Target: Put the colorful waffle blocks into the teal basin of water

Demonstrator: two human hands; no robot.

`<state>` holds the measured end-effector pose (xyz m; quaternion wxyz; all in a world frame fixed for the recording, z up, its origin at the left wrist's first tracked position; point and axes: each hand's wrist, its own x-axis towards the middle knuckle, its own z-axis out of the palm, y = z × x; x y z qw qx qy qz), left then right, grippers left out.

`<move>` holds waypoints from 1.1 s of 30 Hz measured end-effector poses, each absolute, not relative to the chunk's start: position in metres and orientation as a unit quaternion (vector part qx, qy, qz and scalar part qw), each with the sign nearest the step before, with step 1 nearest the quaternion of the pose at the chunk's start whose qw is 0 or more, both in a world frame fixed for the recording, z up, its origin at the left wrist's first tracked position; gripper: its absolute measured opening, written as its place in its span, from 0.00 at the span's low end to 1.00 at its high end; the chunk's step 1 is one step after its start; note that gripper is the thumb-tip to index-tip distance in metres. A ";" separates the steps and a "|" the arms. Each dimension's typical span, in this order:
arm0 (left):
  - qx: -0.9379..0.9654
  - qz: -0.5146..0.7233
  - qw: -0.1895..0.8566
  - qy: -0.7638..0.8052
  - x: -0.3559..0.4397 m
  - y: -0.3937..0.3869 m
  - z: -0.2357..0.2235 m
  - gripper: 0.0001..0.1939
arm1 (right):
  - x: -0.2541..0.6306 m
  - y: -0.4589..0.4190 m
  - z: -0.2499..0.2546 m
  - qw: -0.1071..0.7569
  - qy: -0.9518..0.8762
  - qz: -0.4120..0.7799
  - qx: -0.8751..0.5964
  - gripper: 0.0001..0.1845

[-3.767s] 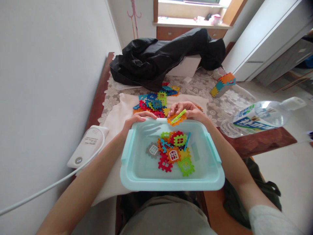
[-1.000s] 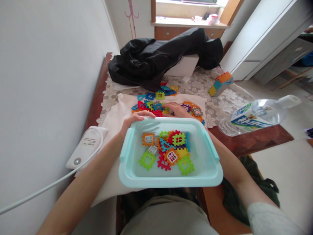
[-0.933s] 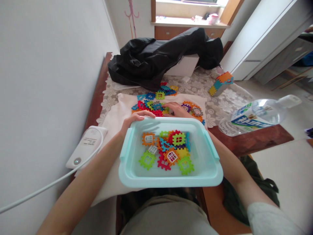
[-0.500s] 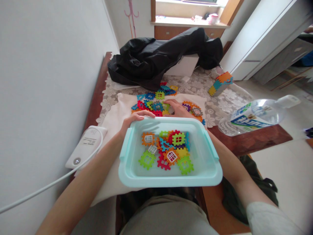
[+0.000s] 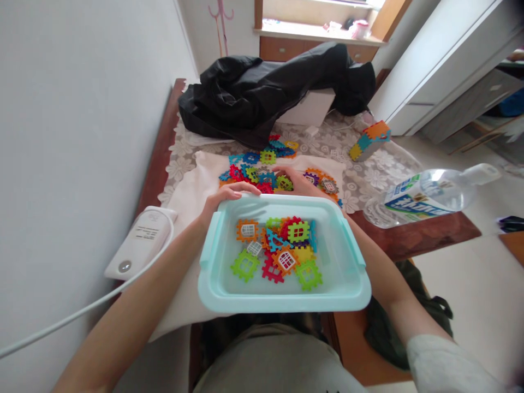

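A pale blue plastic tub (image 5: 347, 256) rests at the table's near edge and holds several coloured toy tiles (image 5: 282, 248). My left hand (image 5: 227, 197) grips the tub's far left rim, fingers curled over it. Just beyond the tub my right hand (image 5: 298, 183) lies on a pile of loose coloured tiles (image 5: 256, 173) spread on a cream cloth (image 5: 192, 188). Its fingers are curled around a green tile (image 5: 284, 183).
A black jacket (image 5: 262, 98) lies at the table's far end. A small block of joined tiles (image 5: 369, 139) sits at the far right. A clear water bottle (image 5: 429, 196) lies on its side to the right. A white device (image 5: 139, 243) with a cable sits on the left.
Since the oldest frame an orange tile and a green tile have joined those in the tub. My right hand went from the tub's rim out onto the loose pile. My left hand stayed put.
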<state>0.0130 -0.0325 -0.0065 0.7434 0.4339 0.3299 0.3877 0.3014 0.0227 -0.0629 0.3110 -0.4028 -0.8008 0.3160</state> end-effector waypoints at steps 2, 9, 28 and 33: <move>0.439 0.391 0.741 0.325 0.013 -0.033 -0.007 0.18 | 0.303 0.022 -0.061 0.316 -0.793 0.329 -0.403 0.35; 0.444 0.389 0.736 0.332 0.012 -0.033 -0.010 0.18 | 0.303 0.028 -0.065 0.315 -0.769 0.391 -0.396 0.31; 0.446 0.399 0.735 0.319 0.010 -0.032 -0.016 0.17 | 0.308 0.040 -0.067 0.372 -0.753 0.376 -0.392 0.17; 0.445 0.399 0.735 0.321 0.010 -0.033 -0.014 0.16 | 0.306 0.033 -0.054 0.383 -0.747 0.384 -0.383 0.21</move>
